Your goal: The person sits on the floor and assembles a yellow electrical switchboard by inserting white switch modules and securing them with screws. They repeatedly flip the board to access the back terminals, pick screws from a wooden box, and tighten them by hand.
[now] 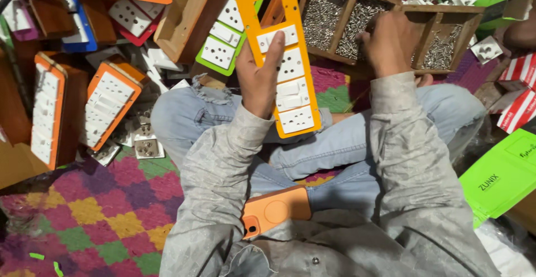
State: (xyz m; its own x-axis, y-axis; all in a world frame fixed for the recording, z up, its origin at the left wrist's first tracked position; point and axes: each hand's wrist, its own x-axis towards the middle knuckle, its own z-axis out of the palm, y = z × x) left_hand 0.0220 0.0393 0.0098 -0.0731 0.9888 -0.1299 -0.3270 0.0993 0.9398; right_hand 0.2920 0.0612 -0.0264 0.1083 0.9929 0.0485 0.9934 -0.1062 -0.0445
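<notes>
Our left hand is clamped on the long orange switch plate, held upright above our lap, while our right hand dips into the wooden screw tray, fingers seemingly pinched together.

Two hands are at work: the left hand grips one orange plate carrying four white switch modules, the right hand is at one o'clock. One wooden screw tray shows three compartments; two finished orange boards lie at nine o'clock, and one orange phone at six.
</notes>
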